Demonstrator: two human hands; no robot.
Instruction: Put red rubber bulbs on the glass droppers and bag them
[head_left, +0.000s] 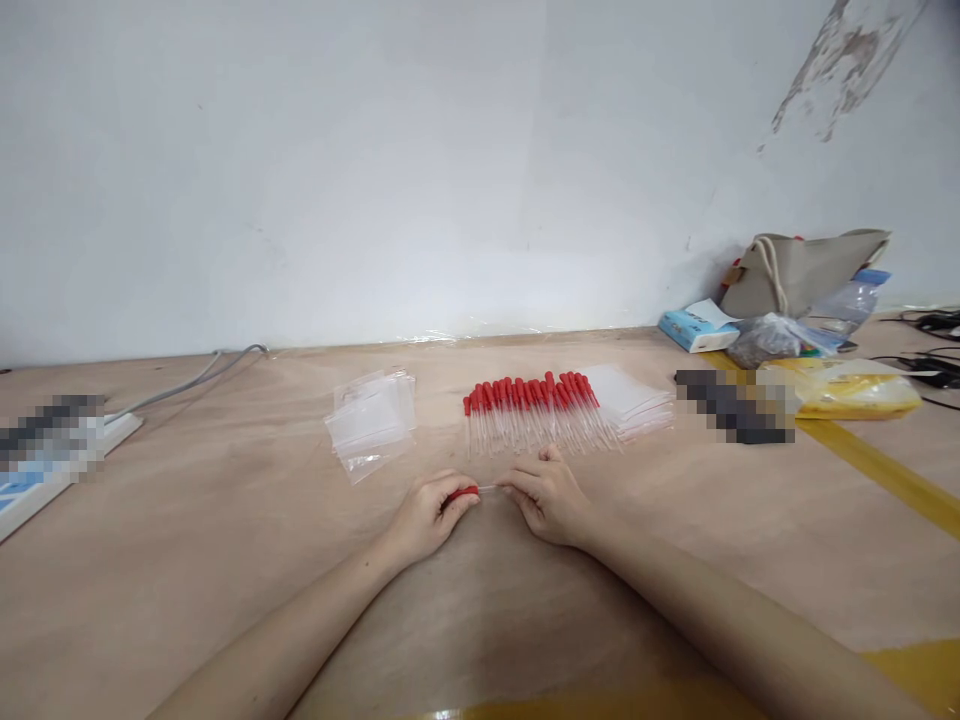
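Observation:
Between my two hands lies a dropper with a red rubber bulb (pixel 463 493) and a thin clear tube (pixel 487 488). My left hand (pixel 431 512) is closed around the bulb. The fingers of my right hand (pixel 547 497) pinch the tube toward its far end, which they hide. Just beyond my hands, a row of several more red-bulbed droppers (pixel 532 405) lies side by side, bulbs toward the wall. Clear plastic zip bags (pixel 373 420) form a loose pile to the left. At the row's right end rests a stack of white sheets or packets (pixel 630 400).
A white power strip (pixel 67 475) with a grey cable (pixel 191 383) sits far left. On the right are a blue box (pixel 694 328), a grey bag (pixel 806 275), a yellow tissue pack (pixel 855 388) and a blurred dark object (pixel 735 405). The wall (pixel 375 170) bounds the table behind.

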